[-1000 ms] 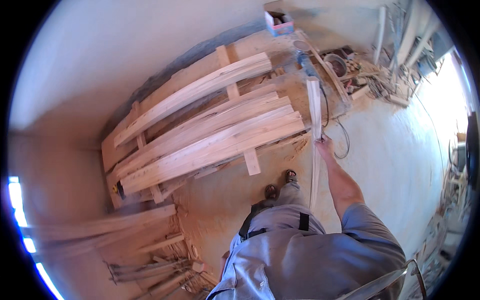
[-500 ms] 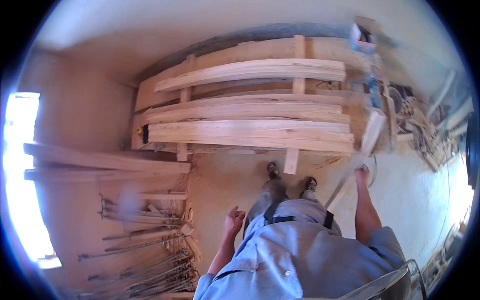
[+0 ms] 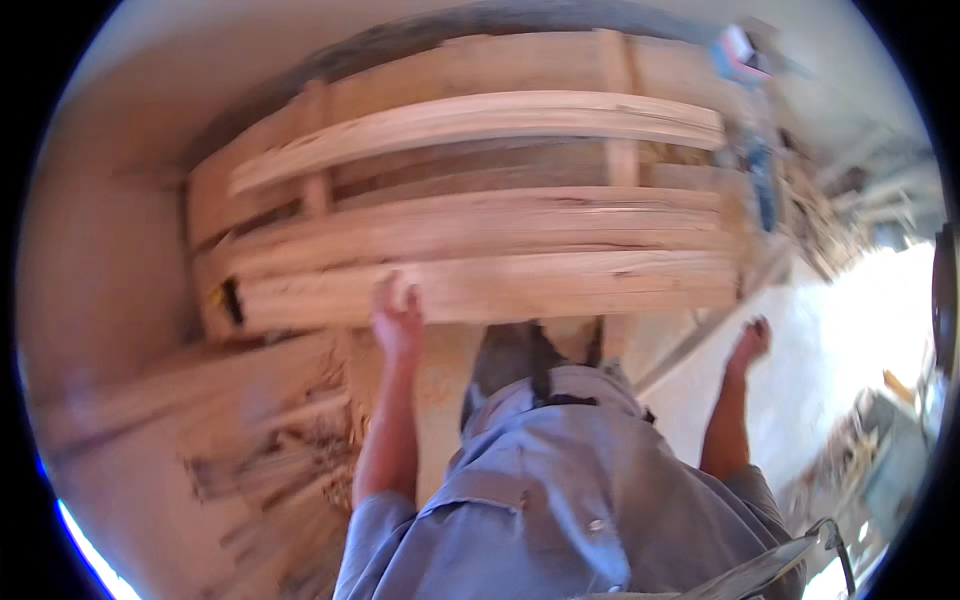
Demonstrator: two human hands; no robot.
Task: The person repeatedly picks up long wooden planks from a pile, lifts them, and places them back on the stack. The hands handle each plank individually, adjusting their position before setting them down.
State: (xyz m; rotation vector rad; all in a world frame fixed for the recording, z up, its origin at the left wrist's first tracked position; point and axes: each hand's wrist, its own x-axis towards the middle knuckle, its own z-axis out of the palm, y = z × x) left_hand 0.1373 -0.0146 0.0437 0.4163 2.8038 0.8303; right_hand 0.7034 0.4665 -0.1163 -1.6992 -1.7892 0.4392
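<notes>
My left hand is raised at the near edge of the front light-wood boards. Its fingers are apart with nothing between them; whether the tips touch the wood I cannot tell. Out to the right, my right hand hangs with its fingers curled in, and no object shows in it. A long slanting piece of wood lies to the left of that hand, apart from it. At the left end of the front boards sits a small black and yellow object, too blurred to name.
Behind the front boards lies another long board stack, resting on crosswise battens. A box stands at the far right corner. Scrap wood is heaped at the right, and blurred timber pieces lie at the lower left.
My left hand has moved up and forward to the front boards. My right hand has moved away from the slanting wood, which now sits lower in view. The boards appear nearer.
</notes>
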